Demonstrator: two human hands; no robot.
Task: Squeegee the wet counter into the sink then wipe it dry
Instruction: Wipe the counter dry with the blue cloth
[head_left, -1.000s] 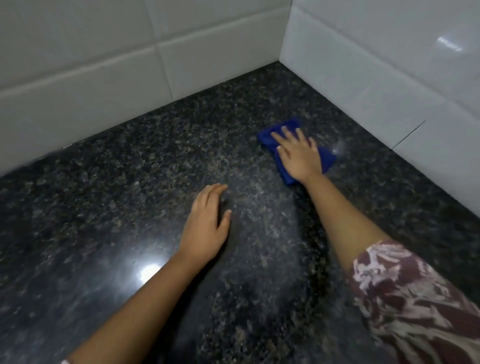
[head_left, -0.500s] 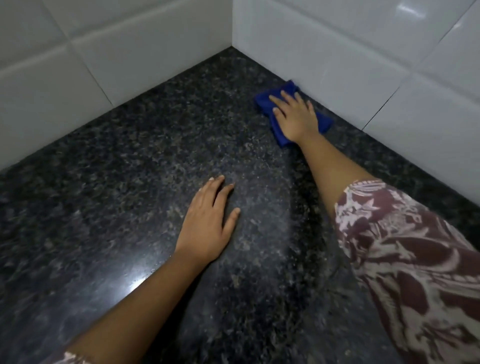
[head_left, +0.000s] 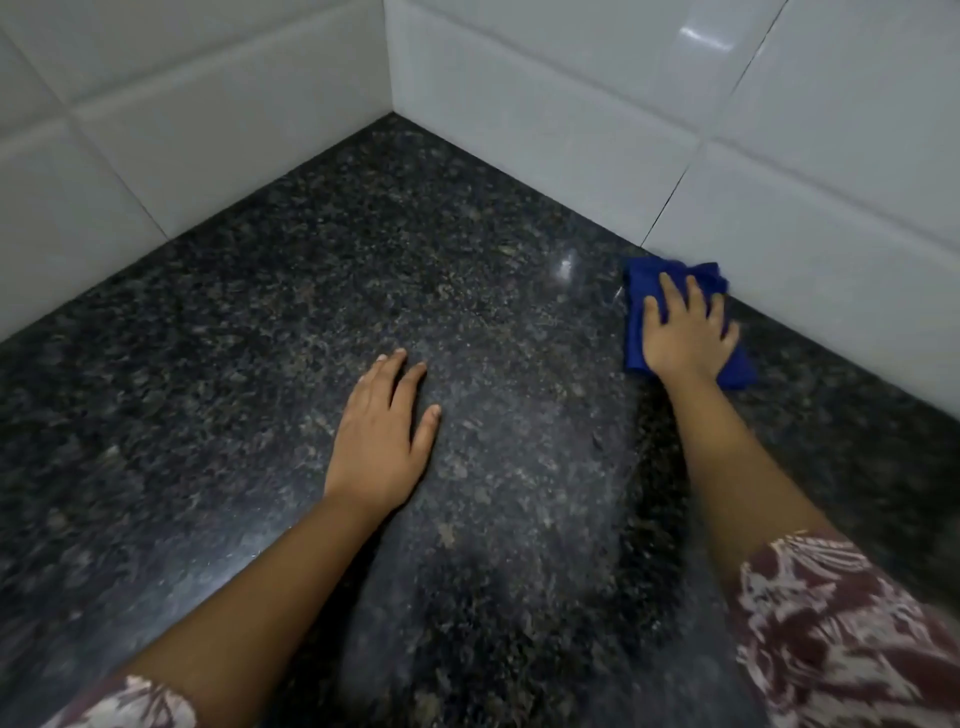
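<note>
Counter (head_left: 311, 322), dark speckled stone, fills frame below white tiled walls (head_left: 571, 104). Right hand (head_left: 685, 332), fingers spread flat, presses folded blue cloth (head_left: 636, 312) at right of frame, against base of wall. Left hand (head_left: 382, 441) rests flat at centre, fingers straight, holding nothing. Sink, squeegee out of view. Judged: squeegee stage done, drying underway; dull streak at lower centre suggests more wiping left.

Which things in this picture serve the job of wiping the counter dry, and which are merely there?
Part of the job:
blue cloth, pressed flat under the right hand
dark granite counter
left hand, resting flat on the counter

Merely there:
white wall tiles
patterned sleeve
</note>
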